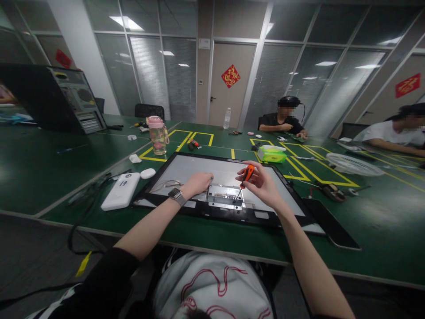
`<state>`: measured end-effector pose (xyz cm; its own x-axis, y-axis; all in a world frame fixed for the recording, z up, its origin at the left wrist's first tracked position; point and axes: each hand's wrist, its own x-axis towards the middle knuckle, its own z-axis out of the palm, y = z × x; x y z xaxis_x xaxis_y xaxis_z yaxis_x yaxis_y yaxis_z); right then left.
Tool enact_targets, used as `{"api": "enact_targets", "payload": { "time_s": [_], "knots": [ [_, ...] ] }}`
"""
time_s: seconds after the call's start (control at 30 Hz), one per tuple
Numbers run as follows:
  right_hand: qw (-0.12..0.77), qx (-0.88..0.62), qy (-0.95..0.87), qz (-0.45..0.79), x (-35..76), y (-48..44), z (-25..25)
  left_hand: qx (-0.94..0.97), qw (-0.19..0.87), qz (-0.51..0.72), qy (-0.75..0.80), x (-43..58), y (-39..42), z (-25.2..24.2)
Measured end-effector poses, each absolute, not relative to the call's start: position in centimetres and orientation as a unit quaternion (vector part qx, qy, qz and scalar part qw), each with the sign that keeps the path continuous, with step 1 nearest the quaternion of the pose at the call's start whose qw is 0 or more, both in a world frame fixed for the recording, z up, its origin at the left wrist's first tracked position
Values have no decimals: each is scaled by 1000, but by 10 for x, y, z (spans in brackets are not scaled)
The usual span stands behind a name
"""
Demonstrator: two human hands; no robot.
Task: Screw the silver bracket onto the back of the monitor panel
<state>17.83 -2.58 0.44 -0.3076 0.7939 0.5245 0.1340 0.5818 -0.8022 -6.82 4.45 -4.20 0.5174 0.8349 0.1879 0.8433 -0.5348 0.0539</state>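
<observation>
A flat display panel [179,165] with a black frame lies on the green table, its pale grey back facing up. On its near middle part sits a silver metal bracket [217,204]. My right hand [262,184] holds an orange and black screwdriver [247,175] by its handle, the shaft slanting down with its tip at the bracket. To the left, my left hand [198,182] rests palm down on the panel, its fingers reaching the bracket's left edge; the fingertips are partly hidden. Thin cables [166,184] lie beside that wrist.
Left of the panel are a white power bank [121,191], a white oval mouse [148,173] and a pink-lidded bottle [158,135]. A computer case [56,97] stands farther left. Behind lies a green tissue pack [272,153]; a black slab [330,223] is at right. Two people sit across the table.
</observation>
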Motion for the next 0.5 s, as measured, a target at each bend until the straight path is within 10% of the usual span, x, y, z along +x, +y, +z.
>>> {"api": "enact_targets", "payload": {
  "time_s": [0.5],
  "knots": [
    [496,-338,-754,266,177,-28,7,-870,19,-103,-482,-69,44,-43]
  ]
}}
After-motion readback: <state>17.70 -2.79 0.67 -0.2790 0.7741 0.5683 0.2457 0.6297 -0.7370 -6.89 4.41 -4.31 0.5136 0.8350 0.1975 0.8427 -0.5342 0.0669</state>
